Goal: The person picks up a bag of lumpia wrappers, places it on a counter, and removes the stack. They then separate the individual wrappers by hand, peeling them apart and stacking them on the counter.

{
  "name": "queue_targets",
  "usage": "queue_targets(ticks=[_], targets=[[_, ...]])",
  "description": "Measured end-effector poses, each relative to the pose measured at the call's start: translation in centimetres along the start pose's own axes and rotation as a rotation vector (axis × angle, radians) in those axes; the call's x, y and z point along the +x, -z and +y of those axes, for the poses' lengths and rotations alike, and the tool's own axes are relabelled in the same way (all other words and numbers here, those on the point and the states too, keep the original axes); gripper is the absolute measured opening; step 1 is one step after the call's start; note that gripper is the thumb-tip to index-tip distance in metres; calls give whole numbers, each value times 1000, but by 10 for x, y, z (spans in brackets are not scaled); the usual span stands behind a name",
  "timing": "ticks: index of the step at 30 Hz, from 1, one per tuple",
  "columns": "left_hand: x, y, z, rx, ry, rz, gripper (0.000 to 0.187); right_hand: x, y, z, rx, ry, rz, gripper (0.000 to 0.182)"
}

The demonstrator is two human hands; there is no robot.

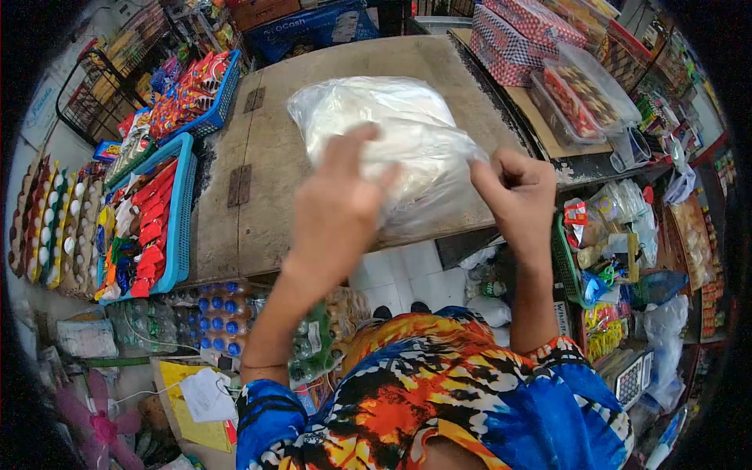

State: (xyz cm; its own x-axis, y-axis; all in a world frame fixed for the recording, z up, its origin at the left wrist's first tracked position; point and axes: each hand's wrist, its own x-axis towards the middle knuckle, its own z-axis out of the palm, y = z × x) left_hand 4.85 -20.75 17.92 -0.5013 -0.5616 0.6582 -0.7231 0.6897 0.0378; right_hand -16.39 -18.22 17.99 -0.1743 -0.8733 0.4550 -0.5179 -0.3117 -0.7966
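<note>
A clear plastic bag (376, 117) with a pale, whitish filling lies on the wooden tabletop in front of me. My right hand (518, 192) is closed at the bag's right side, pinching its loose plastic edge between thumb and fingers. Over the bag's left front part is my left hand (341, 200), blurred by motion, with its fingers stretched and the thumb apart from them. Beneath the two hands, loose see-through plastic hangs toward the table's front edge.
The wooden table (270, 117) has metal hinges on its left part. Blue baskets of packets (184, 211) stand at left, beside egg trays (59, 227). Plastic tubs (583, 102) and checkered boxes (509, 51) sit at right. Bottles (223, 313) and a pink fan (102, 423) are below left.
</note>
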Motion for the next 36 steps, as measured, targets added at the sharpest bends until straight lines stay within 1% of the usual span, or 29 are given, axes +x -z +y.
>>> queue_targets(ticks=[2,3,5,6,8,9,10,11,12,13,14,15,16,17,18,19,20,21,22,23,25,26,27,28,29,31,33,34,36], targets=[[-4,0,-26,217,180,8,43,-5,19,-1,-76,43,0,29],[-4,5,-29,223,180,10,43,-7,32,3,-170,3,18,30],[-5,15,-31,187,327,-16,39,-12,43,-4,-261,-42,35,30],[-5,15,-28,184,326,-23,39,-16,49,-12,-245,-60,78,26],[-3,12,-19,122,225,95,26,-29,52,-25,-232,-78,123,22],[-2,11,-16,119,221,93,26,-38,45,-35,76,1,153,16],[-1,11,-13,-47,224,112,16,-43,36,-42,382,81,184,11],[1,10,-10,-214,225,130,7,-42,26,-43,403,199,15,7],[2,11,-7,-221,216,128,7,-40,13,-41,419,315,-154,6],[4,13,-2,-271,220,125,4,-37,-9,-39,383,314,-180,5],[4,15,2,-320,226,122,12,-36,-30,-31,347,311,-207,5],[2,17,7,-326,219,124,12,-36,-45,-10,400,197,-183,9],[-1,19,11,-381,173,123,18,-36,-57,7,454,89,-159,12],[-3,22,13,-433,127,126,25,-38,-57,14,449,101,-155,12],[-7,25,13,-556,19,92,28,-40,-50,21,519,-170,-130,17],[-9,33,13,-700,-89,-57,21,-42,-44,29,585,-442,-104,22],[-8,43,10,-837,-198,-210,15,-43,-39,35,583,-428,-105,22],[-4,49,3,-832,-202,-200,15,-45,-34,42,865,-525,-56,26],[3,53,-7,-1148,-274,-596,14,-49,-29,49,1146,-623,-6,30],[9,55,-20,-1446,-341,-1009,16,-54,-22,57,1142,-618,-12,30],[28,53,-65,-1329,-267,-952,28,-59,-12,67,1477,-809,-24,32],[34,45,-84,-1278,55,-712,33,-54,-12,62,1476,-798,-30,32],[52,31,-101,-1073,234,-427,30,-48,-10,55,1479,-854,-11,31],[67,8,-127,-789,231,-271,41,-43,-11,50,1483,-908,8,31],[71,-20,-158,-465,329,-169,52,-39,-13,50,1488,-893,4,31],[80,-64,-212,-280,515,-419,63,-31,-16,56,1459,-924,-117,30],[74,-111,-238,-378,548,-366,72,-25,-16,54,1461,-922,-136,30],[76,-123,-238,-378,530,-356,72,-25,-16,54,1460,-949,-153,30],[79,-145,-230,-708,745,-276,72,-28,-20,63,1385,-854,-173,28]])
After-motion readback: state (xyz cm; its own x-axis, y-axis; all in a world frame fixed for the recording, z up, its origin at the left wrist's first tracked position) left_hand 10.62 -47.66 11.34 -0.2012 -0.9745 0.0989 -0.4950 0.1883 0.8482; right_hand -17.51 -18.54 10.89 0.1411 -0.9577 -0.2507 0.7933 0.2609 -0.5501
